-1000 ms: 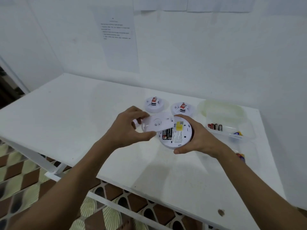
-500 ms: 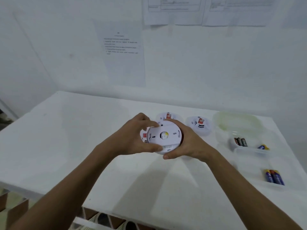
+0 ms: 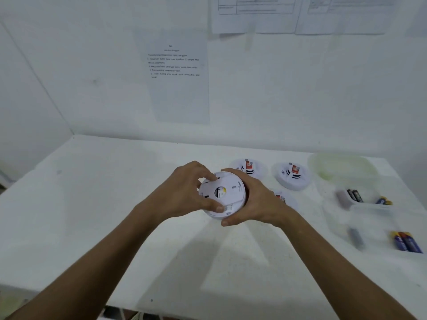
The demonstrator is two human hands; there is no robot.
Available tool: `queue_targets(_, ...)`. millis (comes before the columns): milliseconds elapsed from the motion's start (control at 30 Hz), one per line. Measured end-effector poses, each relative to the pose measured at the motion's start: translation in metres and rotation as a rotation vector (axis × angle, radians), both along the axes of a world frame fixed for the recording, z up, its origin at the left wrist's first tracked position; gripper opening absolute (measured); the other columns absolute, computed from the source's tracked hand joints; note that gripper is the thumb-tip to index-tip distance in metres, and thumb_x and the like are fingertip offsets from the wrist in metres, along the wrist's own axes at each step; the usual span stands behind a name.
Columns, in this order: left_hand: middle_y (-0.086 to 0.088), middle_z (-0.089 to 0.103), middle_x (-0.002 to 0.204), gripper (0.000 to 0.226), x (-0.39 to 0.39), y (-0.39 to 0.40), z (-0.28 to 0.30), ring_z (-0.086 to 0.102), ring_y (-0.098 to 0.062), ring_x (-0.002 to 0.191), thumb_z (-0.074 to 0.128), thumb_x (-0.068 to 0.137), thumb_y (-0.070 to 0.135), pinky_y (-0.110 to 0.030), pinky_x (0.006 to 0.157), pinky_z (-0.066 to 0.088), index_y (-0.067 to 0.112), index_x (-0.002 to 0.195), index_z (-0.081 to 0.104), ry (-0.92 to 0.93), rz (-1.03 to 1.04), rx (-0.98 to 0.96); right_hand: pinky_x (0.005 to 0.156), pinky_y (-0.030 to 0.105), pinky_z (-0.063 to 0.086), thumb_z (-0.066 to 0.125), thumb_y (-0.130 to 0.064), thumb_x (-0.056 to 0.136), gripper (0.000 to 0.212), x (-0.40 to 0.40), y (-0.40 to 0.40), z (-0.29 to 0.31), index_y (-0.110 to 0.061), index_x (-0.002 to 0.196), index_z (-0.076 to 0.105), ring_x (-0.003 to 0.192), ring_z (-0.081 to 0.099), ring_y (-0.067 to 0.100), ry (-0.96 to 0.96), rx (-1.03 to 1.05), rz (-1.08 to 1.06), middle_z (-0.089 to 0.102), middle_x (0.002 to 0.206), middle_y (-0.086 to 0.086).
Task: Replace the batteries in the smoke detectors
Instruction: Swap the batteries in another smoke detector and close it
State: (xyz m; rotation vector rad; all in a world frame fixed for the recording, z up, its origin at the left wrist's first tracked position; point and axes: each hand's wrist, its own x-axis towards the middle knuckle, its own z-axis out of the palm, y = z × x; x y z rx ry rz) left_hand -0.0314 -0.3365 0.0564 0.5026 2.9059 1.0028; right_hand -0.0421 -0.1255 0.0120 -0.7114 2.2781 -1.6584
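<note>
I hold a round white smoke detector (image 3: 225, 195) above the white table (image 3: 97, 204), its back plate facing me. My right hand (image 3: 256, 199) cups its right side, fingers curled round the rim. My left hand (image 3: 184, 192) grips the back plate from the left, thumb on its lower edge and fingertips on top. Two more detectors (image 3: 249, 167) (image 3: 292, 175) with red labels lie behind, and a third (image 3: 285, 199) shows partly behind my right hand. Black batteries (image 3: 354, 195) lie in a clear tray, blue ones (image 3: 406, 244) at the right edge.
A pale green container lid (image 3: 342, 166) sits at the back right. Clear plastic trays (image 3: 360, 220) line the right side. Printed sheets (image 3: 178, 77) hang on the wall behind. The table's front edge runs along the bottom, with tiled floor below.
A second ago my left hand held the back plate apart from the open detector, batteries showing. Now the plate sits on the detector, both hands are round it, and my view has lifted.
</note>
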Motion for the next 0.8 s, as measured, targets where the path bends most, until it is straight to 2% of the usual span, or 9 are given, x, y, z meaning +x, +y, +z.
queue_targets(200, 0.011, 0.054, 0.116, 0.070, -0.004, -0.006, 0.002, 0.055, -0.008, 0.101, 0.085, 0.059, 0.052, -0.024, 0.080, 0.050, 0.028, 0.121, 0.065, -0.025, -0.015, -0.064, 0.088, 0.019, 0.053, 0.091, 0.002, 0.058, 0.085, -0.002, -0.007, 0.001, -0.030, 0.127, 0.052, 0.112, 0.059, 0.006, 0.006, 0.014, -0.004, 0.063, 0.116, -0.020)
queue_targets(267, 0.010, 0.055, 0.117, 0.069, -0.004, -0.008, 0.001, 0.055, -0.008, 0.102, 0.083, 0.062, 0.052, -0.024, 0.081, 0.050, 0.028, 0.124, 0.063, -0.014, -0.017, -0.056, 0.087, 0.017, 0.052, 0.090, 0.004, 0.059, 0.083, -0.003, -0.009, 0.000, -0.030, 0.125, 0.052, 0.112, 0.059, 0.005, 0.002, 0.009, -0.016, 0.063, 0.114, -0.025)
queue_targets(400, 0.010, 0.058, 0.117, 0.068, -0.003, -0.010, -0.002, 0.059, -0.008, 0.094, 0.083, 0.064, 0.050, -0.017, 0.075, 0.045, 0.032, 0.126, 0.061, -0.021, 0.003, 0.006, 0.088, 0.022, 0.053, 0.091, 0.003, 0.058, 0.089, -0.004, -0.011, -0.001, -0.022, 0.132, 0.051, 0.115, 0.059, 0.012, 0.000, -0.025, -0.039, 0.062, 0.122, -0.007)
queue_targets(467, 0.011, 0.059, 0.120, 0.068, -0.002, -0.010, -0.003, 0.061, -0.010, 0.094, 0.084, 0.063, 0.049, -0.020, 0.076, 0.046, 0.034, 0.125, 0.061, -0.061, 0.031, 0.045, 0.087, 0.021, 0.053, 0.091, 0.004, 0.057, 0.087, -0.004, -0.012, -0.001, -0.025, 0.130, 0.052, 0.115, 0.060, 0.011, 0.005, -0.032, -0.038, 0.063, 0.121, -0.009)
queue_targets(600, 0.011, 0.060, 0.120, 0.071, -0.003, -0.014, -0.004, 0.063, -0.010, 0.096, 0.086, 0.060, 0.049, -0.024, 0.079, 0.051, 0.030, 0.125, 0.062, -0.101, 0.040, 0.053, 0.086, 0.018, 0.052, 0.090, 0.004, 0.059, 0.081, 0.000, -0.015, 0.001, -0.031, 0.123, 0.054, 0.113, 0.060, 0.007, 0.010, -0.008, -0.030, 0.064, 0.114, -0.023)
queue_targets(700, 0.013, 0.058, 0.116, 0.071, -0.004, -0.018, 0.000, 0.063, -0.003, 0.087, 0.087, 0.060, 0.045, -0.016, 0.070, 0.048, 0.032, 0.125, 0.062, -0.103, -0.011, 0.055, 0.087, 0.021, 0.054, 0.090, 0.004, 0.059, 0.085, 0.001, -0.015, 0.002, -0.028, 0.128, 0.053, 0.115, 0.060, 0.010, 0.006, -0.014, -0.025, 0.064, 0.119, -0.015)
queue_targets(800, 0.012, 0.057, 0.114, 0.075, -0.004, -0.022, 0.001, 0.066, -0.005, 0.082, 0.086, 0.056, 0.041, -0.022, 0.074, 0.055, 0.035, 0.126, 0.060, -0.088, -0.094, 0.041, 0.090, 0.027, 0.055, 0.091, 0.003, 0.058, 0.090, 0.002, -0.012, 0.005, -0.022, 0.135, 0.051, 0.118, 0.058, 0.015, -0.007, -0.033, -0.009, 0.061, 0.125, -0.004)
